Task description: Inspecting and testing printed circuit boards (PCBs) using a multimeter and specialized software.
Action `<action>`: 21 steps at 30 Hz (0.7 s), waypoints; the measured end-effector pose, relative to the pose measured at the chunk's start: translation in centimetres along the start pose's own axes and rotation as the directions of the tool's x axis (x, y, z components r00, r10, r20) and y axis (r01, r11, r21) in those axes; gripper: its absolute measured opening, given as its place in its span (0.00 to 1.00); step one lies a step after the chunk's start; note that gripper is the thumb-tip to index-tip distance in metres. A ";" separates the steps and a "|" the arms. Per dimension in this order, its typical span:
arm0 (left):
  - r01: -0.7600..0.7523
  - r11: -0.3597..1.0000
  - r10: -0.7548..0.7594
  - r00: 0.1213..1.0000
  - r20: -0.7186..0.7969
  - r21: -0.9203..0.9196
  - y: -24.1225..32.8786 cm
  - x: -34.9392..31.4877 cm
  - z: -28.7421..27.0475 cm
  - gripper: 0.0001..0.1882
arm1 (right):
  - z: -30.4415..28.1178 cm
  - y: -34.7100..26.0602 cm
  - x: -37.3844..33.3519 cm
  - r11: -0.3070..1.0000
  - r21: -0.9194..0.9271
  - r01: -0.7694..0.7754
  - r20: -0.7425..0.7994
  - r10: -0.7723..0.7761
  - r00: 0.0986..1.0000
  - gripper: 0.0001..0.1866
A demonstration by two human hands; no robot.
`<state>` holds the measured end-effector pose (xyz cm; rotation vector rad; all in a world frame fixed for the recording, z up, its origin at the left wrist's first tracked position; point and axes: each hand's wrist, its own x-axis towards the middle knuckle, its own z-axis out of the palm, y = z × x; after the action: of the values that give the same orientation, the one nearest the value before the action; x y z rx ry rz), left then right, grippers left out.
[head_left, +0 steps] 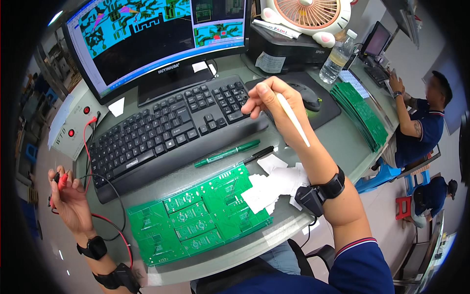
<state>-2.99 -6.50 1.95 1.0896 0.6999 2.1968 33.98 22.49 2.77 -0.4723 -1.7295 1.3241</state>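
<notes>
My left hand (72, 207) is raised at the table's left edge, its fingers closed on red and black test probes (62, 181) with cables trailing from them. My right hand (280, 105) hovers at the keyboard's (161, 127) number-pad end, fingers curled. A cream-coloured tapered stick (292, 119) is tucked in that hand, its pointed end toward my wrist. In front of me lies a stack of green circuit boards (196, 215). White paper slips (274, 183) cover part of its right side. A green pen (227, 153) and a black marker (258, 155) rest between the boards and the keyboard.
Behind the keyboard stands a monitor (147, 44) showing a circuit layout. At left is a white tester box (76, 120). A mouse (306, 96), water bottle (338, 58), printer (289, 51), fan (308, 17) and more boards (360, 115) stand right. A co-worker (421, 117) sits beyond.
</notes>
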 end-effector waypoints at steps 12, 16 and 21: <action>-0.032 0.997 0.043 0.986 -0.162 0.073 -0.2 -0.3 1.7 0.14 | -3.3 0.3 4.3 0.585 -0.735 0.342 0.383 -0.058 0.922 0.07; -0.029 0.995 0.047 0.980 -0.196 0.094 -0.1 -0.4 2.0 0.14 | -2.5 0.7 4.3 0.578 -0.740 0.344 0.405 -0.025 0.914 0.06; 0.002 0.995 0.010 0.992 -0.123 0.096 -0.2 -0.5 1.7 0.14 | -1.2 0.6 4.7 0.458 -0.800 0.388 0.456 0.042 0.889 0.05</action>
<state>-1.30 -6.35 2.49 1.0093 0.8659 2.2692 32.30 26.84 4.21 -0.5570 -2.7212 0.2270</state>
